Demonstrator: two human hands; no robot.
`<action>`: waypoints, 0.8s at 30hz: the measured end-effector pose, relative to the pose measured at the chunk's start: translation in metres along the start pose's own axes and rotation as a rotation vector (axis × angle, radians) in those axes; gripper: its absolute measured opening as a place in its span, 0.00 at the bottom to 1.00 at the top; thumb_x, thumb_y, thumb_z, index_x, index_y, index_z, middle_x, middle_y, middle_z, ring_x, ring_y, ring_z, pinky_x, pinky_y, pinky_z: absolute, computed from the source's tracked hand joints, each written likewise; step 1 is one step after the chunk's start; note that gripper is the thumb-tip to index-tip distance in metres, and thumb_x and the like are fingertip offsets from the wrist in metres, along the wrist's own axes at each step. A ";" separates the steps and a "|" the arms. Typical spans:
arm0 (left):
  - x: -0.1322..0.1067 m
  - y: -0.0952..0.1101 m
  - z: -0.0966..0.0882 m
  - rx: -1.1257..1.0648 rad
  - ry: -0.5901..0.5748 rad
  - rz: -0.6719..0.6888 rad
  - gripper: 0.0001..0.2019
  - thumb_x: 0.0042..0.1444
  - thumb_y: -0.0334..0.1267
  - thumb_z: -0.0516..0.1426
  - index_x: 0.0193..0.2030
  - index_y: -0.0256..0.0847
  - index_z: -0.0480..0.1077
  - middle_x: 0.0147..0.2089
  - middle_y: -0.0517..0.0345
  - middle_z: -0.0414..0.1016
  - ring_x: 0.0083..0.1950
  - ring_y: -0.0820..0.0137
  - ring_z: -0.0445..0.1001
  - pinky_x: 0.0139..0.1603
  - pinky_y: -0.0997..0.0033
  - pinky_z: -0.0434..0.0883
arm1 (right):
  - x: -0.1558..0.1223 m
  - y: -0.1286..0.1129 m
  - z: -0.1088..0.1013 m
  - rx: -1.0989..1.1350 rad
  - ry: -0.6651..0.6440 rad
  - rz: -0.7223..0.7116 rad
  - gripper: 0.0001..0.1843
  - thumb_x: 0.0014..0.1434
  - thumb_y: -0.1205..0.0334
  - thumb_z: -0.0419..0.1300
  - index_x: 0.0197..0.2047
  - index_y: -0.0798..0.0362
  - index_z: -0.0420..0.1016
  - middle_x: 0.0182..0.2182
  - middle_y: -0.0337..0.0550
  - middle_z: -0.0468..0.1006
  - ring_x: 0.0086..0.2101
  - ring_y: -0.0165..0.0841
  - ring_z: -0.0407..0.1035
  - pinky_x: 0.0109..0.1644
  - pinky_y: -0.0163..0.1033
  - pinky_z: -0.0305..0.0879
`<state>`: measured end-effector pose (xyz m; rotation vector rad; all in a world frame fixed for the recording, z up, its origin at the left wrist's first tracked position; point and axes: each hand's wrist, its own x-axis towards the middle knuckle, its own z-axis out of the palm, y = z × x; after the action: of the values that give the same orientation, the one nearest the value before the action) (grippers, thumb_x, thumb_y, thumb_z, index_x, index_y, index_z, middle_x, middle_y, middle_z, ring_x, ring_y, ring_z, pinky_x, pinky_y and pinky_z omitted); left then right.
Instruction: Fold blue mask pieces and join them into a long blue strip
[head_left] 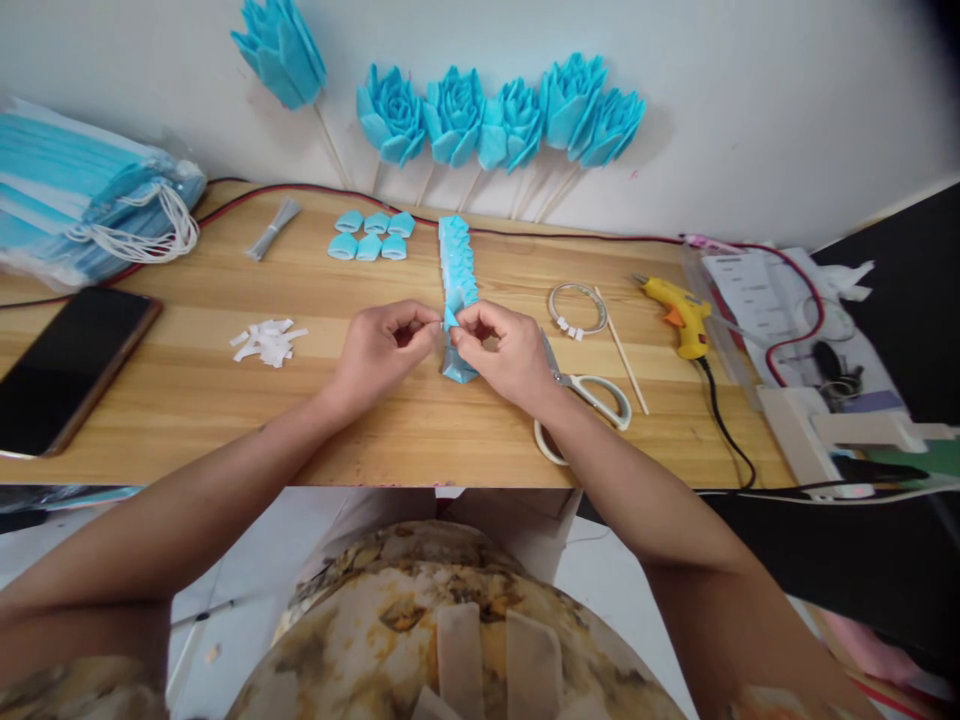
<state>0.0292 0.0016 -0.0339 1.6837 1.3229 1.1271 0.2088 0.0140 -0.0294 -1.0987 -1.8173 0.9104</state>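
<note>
Between my two hands is a small blue fabric petal point(452, 312), pinched at its edges. My left hand point(385, 347) grips it from the left with thumb and forefinger. From the right, my right hand point(504, 350) pinches the same piece. Just beyond my fingers runs a row of overlapping blue petals point(456, 255) on the table. Another blue piece point(459, 366) lies below my fingertips, partly covered. Scissors point(596, 400) with white handles rest under my right wrist, partly hidden by it.
Several folded blue petals point(368, 247), white strips point(268, 342) and a phone point(71, 370) lie to the left. Blue flowers on sticks point(454, 115) lean along the wall. On the right are a tape roll point(577, 310), a stick point(622, 352) and a yellow glue gun point(679, 312) with its cord.
</note>
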 end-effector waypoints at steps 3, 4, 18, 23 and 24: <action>0.003 -0.001 -0.002 0.002 0.026 0.009 0.09 0.54 0.43 0.58 0.30 0.41 0.74 0.24 0.61 0.69 0.26 0.73 0.61 0.28 0.71 0.58 | 0.004 0.004 -0.002 0.169 -0.003 0.118 0.08 0.55 0.57 0.61 0.29 0.49 0.69 0.23 0.34 0.70 0.26 0.28 0.61 0.31 0.36 0.60; 0.005 -0.001 -0.004 0.002 0.050 0.009 0.09 0.54 0.43 0.58 0.30 0.41 0.74 0.24 0.62 0.68 0.26 0.74 0.60 0.27 0.71 0.57 | 0.005 0.006 -0.003 0.251 0.004 0.163 0.09 0.55 0.55 0.62 0.29 0.50 0.70 0.24 0.35 0.71 0.26 0.28 0.62 0.31 0.36 0.61; -0.009 -0.011 -0.130 0.500 0.238 -0.107 0.13 0.58 0.46 0.59 0.27 0.43 0.77 0.17 0.64 0.61 0.23 0.72 0.58 0.26 0.68 0.51 | 0.009 0.011 -0.004 0.575 0.056 0.235 0.07 0.54 0.58 0.65 0.29 0.50 0.73 0.25 0.36 0.74 0.25 0.26 0.65 0.31 0.35 0.65; -0.019 -0.049 -0.151 0.552 0.137 -0.099 0.10 0.49 0.47 0.64 0.25 0.44 0.75 0.25 0.60 0.72 0.28 0.70 0.65 0.30 0.69 0.57 | 0.009 0.009 -0.003 0.597 0.036 0.229 0.07 0.53 0.60 0.66 0.27 0.51 0.73 0.24 0.36 0.74 0.24 0.25 0.65 0.30 0.35 0.63; -0.019 -0.053 -0.152 0.558 0.136 -0.086 0.09 0.47 0.46 0.66 0.27 0.44 0.77 0.28 0.59 0.73 0.29 0.69 0.66 0.31 0.69 0.59 | 0.009 0.009 -0.003 0.598 0.035 0.229 0.07 0.53 0.60 0.66 0.27 0.51 0.73 0.24 0.36 0.75 0.24 0.25 0.65 0.30 0.35 0.63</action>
<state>-0.1323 -0.0026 -0.0292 1.9321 1.9067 0.8807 0.2114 0.0264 -0.0336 -0.9295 -1.2698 1.4409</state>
